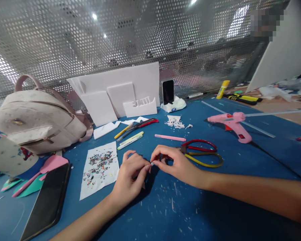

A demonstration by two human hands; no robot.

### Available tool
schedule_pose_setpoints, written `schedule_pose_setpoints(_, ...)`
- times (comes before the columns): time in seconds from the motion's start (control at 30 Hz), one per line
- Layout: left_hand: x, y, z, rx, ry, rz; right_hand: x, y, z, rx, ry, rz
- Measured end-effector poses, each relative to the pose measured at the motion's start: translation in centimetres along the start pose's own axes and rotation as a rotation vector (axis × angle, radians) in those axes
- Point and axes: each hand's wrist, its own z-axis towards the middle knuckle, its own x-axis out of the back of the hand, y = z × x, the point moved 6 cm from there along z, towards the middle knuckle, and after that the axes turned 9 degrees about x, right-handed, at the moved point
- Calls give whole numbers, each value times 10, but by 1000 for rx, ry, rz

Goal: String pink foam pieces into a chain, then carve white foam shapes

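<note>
My left hand (pixel 130 175) and my right hand (pixel 177 164) meet fingertip to fingertip over the blue table (pixel 163 214). Between the pinched fingers shows a tiny whitish piece (pixel 152 164), too small to name. Both hands are closed in a pinch, and the left palm side is hidden. Left of my left hand lies a white sheet (pixel 90 189) scattered with small colourful bits (pixel 100 159). Scissors (pixel 203 154) with red and yellow handles lie just beyond my right hand, their blades mostly hidden by it. A pink pen (pixel 170 137) rests in front of both hands.
White foam boards (pixel 120 93) lean against the perforated metal screen (pixel 130 36). A pink glue gun (pixel 238 125) lies to the right, its cord trailing. On the left are a backpack (pixel 40 117) and a phone (pixel 48 197). White crumbs (pixel 175 123), highlighters (pixel 130 140) and cutters (pixel 137 126) lie ahead.
</note>
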Motion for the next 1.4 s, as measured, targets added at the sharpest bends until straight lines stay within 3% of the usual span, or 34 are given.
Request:
schedule_pose_setpoints(0.83, 8, -14, 3, 118, 95, -144, 0, 0, -1, -29, -12, -29)
schedule_pose_setpoints(1.07, 8, -14, 2, 127, 102, -146, 1, -4, 0, 20, -16, -141)
schedule_pose_setpoints(1.2, 9, -14, 2, 132, 111, -144, 24, 1, 14, 22, 85, -217)
schedule_pose_setpoints(1.4, 9, -16, 2, 153, 106, -142, 93, 22, 36, 67, 251, -488)
